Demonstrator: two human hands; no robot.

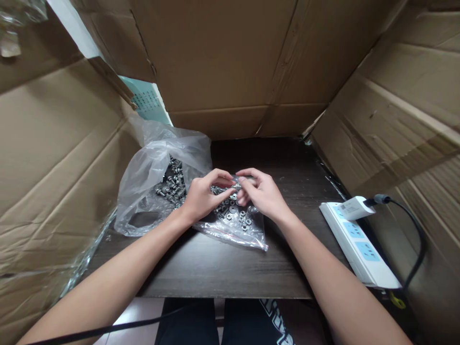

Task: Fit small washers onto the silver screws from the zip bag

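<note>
My left hand (204, 195) and my right hand (261, 192) meet over a flat clear zip bag (247, 242). Between their fingertips is a small shiny bolt (236, 186), pinched from both sides; fingers partly hide it. Loose nuts (244, 222) and washers (233, 209) lie on the bag just below my hands, with some dark bolts among them. Left of my left hand, a larger crumpled plastic bag (134, 191) lies open, with a heap of bolts (172, 184) inside.
Cardboard walls (223, 57) enclose the dark wooden table (223, 278) at the back and both sides. On the right lies a white power strip (362, 249) with a plugged-in adapter (355, 208) and black cable (420, 239). A light-blue printed sheet (145, 98) shows at back left.
</note>
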